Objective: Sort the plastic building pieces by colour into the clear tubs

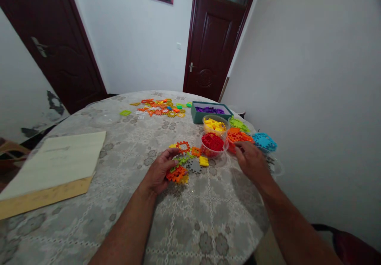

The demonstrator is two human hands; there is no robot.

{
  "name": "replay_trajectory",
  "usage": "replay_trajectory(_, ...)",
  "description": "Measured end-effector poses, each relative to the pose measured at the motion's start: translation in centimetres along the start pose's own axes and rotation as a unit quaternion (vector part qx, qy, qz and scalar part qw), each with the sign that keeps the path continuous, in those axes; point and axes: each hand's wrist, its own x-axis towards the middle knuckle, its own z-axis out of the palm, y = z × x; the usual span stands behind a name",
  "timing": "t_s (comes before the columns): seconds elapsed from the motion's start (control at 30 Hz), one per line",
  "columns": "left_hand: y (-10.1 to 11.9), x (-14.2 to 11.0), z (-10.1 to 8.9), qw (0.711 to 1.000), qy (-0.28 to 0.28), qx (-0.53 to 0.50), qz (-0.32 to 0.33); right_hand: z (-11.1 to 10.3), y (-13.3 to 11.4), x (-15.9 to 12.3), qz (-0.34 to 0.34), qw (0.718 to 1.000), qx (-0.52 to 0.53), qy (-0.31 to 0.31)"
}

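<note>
My left hand (160, 169) is closed around the edge of a joined cluster of toothed plastic gear pieces. In it are an orange gear (176, 174), a green piece (182, 160), a grey gear (195, 166) and an orange-red square frame (183, 147). At its right side is a yellow block (204, 161). To the right, my right hand (251, 158) reaches to a container of orange gear pieces (235, 135). Its fingertips are pinched together at the near edge of these pieces; what they grip is hidden.
Clear tubs hold red pieces (212, 142) and yellow pieces (214, 125). Behind them is a green box (198, 116) with purple pieces. Blue gears (264, 142) and lime gears (239, 124) lie right. Mixed pieces (160, 109) spread at the back; a paper pad (59, 158) lies left.
</note>
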Motion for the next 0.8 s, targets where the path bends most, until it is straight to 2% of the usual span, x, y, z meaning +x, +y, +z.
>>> replay_trajectory(0.1, 0.0, -0.3, 0.0, 0.999, -0.039, -0.001, -0.007, 1.8, -5.6, 0.3, 0.009, 0.984, 0.158, -0.083)
replay_trajectory(0.17, 0.1, -0.5, 0.1, 0.998, -0.06, -0.003, -0.013, 3.1, -8.4, 0.5, 0.02, 0.965, 0.23, -0.122)
replay_trajectory(0.23, 0.1, -0.7, 0.1, 0.997, -0.076, -0.001, -0.019, 4.6, -10.3, 0.7, 0.033, 0.948, 0.282, -0.146)
replay_trajectory(0.33, 0.2, -0.9, 0.2, 0.995, -0.095, 0.007, -0.023, 6.7, -11.2, 0.9, 0.071, 0.925, 0.338, -0.16)
replay_trajectory(0.43, 0.2, -0.8, 0.0, 0.994, -0.103, 0.016, -0.027, 7.9, -10.7, 0.9, 0.095, 0.907, 0.381, -0.151)
replay_trajectory(0.53, 0.2, -0.5, -0.1, 0.996, -0.086, 0.016, -0.026, 7.5, -9.4, 1.2, 0.095, 0.909, 0.386, -0.127)
replay_trajectory(0.63, 0.3, -0.1, -0.1, 0.999, -0.033, 0.003, -0.019, 5.6, -7.4, 2.3, 0.078, 0.943, 0.314, -0.073)
replay_trajectory(0.73, 0.5, 0.3, -0.2, 0.999, 0.022, -0.021, -0.011, 3.0, -4.6, 4.0, 0.056, 0.983, 0.178, -0.004)
replay_trajectory(0.8, 0.6, 0.5, -0.3, 0.998, 0.047, -0.038, 0.0, 1.5, -2.3, 5.1, 0.048, 0.994, 0.096, 0.014)
